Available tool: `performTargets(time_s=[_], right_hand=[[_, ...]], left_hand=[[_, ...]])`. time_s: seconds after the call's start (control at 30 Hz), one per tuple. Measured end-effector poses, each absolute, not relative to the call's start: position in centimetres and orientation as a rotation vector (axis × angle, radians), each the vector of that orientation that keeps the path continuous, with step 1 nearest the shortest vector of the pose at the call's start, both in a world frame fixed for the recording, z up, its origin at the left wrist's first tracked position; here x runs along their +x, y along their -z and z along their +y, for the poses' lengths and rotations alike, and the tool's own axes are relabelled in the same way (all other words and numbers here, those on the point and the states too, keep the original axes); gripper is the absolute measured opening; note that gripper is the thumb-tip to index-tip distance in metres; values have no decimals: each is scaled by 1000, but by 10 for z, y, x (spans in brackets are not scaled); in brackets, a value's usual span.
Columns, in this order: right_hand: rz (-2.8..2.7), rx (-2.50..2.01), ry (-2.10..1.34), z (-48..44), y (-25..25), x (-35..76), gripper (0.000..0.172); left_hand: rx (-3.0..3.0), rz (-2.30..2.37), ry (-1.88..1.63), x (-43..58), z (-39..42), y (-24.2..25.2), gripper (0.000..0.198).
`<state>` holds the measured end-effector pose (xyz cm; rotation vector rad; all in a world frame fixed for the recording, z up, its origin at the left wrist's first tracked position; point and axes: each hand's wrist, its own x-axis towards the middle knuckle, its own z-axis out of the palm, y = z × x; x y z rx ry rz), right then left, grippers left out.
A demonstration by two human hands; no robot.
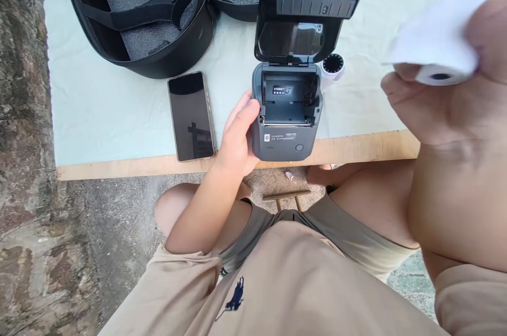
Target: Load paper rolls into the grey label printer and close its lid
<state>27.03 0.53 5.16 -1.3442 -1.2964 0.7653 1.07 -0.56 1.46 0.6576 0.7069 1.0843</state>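
Note:
My left hand (240, 138) grips the left side of a dark grey label printer (283, 140) at the table's front edge. The printer's lid (304, 24) is raised, showing a black roller along its top and a bare paper bay (287, 109) below. Up at the right, close to the camera, my right hand (455, 98) is closed around a roll of white paper (431, 40). The roll's dark core hole faces me, and a loose sheet of it sticks out to the left. Both the roll and the fingers are partly blurred.
A phone (192, 117) lies face up left of the printer. Behind it sits an unzipped black case (170, 56) with grey foam lining and a strap. A small white cylinder with a black dial (332, 64) is behind the printer. Stone wall (24, 167) borders the left.

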Motion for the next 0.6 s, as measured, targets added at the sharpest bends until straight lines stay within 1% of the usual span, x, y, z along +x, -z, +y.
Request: performTargets(time_s=[0.03,0.07,0.13,0.2,0.27,0.33,0.5,0.6], right_hand=[[-1162,-1344,-927,7,-51,265,28],[-1070,-1330,-1036,9,-52,260,31],[-1024,-1320,-1175,10,-54,253,47],[-1104,-1293,-1188,9,-53,252,56],[-1206,-1243,-1131,8,-50,255,60],[-1306,-1270,-987,8,-46,260,61],[-1464,-1571,-579,5,-43,265,53],[-1568,-1611,-444,8,-42,265,55]], left_hand=[[668,707,-1082,10,-5,-14,25],[684,711,-1076,10,-4,-13,25],[719,724,-1056,9,-3,-11,26],[741,737,-1050,8,-2,-10,28],[749,731,-1059,8,-2,-9,30],[747,719,-1069,8,-2,-8,31],[743,693,-1071,8,-2,-8,30],[732,664,-1076,9,-2,-8,28]])
